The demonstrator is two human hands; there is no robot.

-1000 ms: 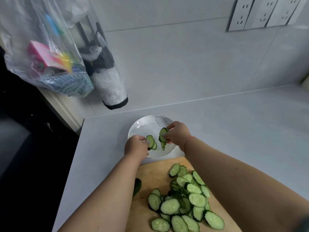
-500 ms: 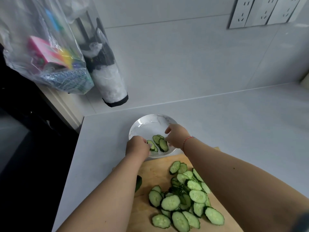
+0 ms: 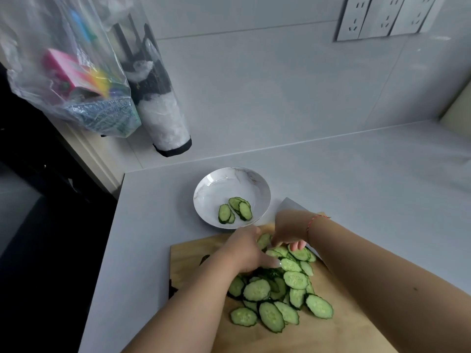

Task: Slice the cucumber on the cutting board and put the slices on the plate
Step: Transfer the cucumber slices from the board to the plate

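A white marbled plate sits on the grey counter and holds several cucumber slices near its front. Just in front of it lies a wooden cutting board with a heap of cucumber slices. My left hand lies over the far side of the heap, fingers stretched out on the slices. Beside it, my right hand points its fingertips down onto the far slices; I cannot see whether it grips any. A red thread circles my right wrist.
A knife blade shows on the counter behind my right hand. A dark green cucumber end peeks from under my left forearm. Plastic bags hang at the left wall above the counter's left edge. Wall sockets sit high at the right.
Both hands let go of slices over the plate, then drew back toward me onto the heap on the board. The plate now holds those slices.
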